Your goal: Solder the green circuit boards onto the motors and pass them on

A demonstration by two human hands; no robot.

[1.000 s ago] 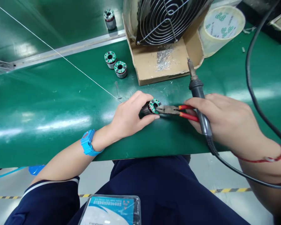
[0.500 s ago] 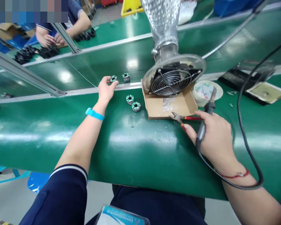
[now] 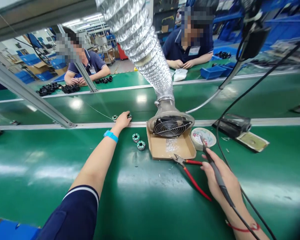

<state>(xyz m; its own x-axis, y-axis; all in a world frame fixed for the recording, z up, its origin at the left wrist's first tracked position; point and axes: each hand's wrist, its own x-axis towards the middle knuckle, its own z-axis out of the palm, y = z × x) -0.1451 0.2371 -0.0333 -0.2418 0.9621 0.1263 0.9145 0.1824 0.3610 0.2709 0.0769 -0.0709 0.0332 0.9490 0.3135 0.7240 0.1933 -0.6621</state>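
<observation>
My left hand (image 3: 123, 121) reaches to the rail at the bench's back, its fingers closed around a small ring-shaped part with a green circuit board (image 3: 129, 116), which they partly hide. Just left of these fingers stands a similar ring part (image 3: 114, 117). Two more ring parts, green-topped with dark centre holes, sit nearer on the green bench: one (image 3: 136, 137) slightly behind the other (image 3: 141, 145). In my right hand (image 3: 221, 176) is a soldering iron (image 3: 217, 174), its tip pointing up and left over a roll of tape. Red-handled cutting pliers (image 3: 193, 178) lie beside my right fingertips.
A fume fan (image 3: 170, 127) on a silver duct (image 3: 152, 60) overhangs a shallow cardboard box (image 3: 173, 154). Right of it are the tape roll (image 3: 211, 139) and a soldering stand with a sponge (image 3: 253, 138). Black cables hang at right. Two co-workers sit beyond the partition.
My left hand has let go of one ring part, now standing at its left, and moved right onto another. My right hand has drawn away from the pliers. The view has tilted up.
</observation>
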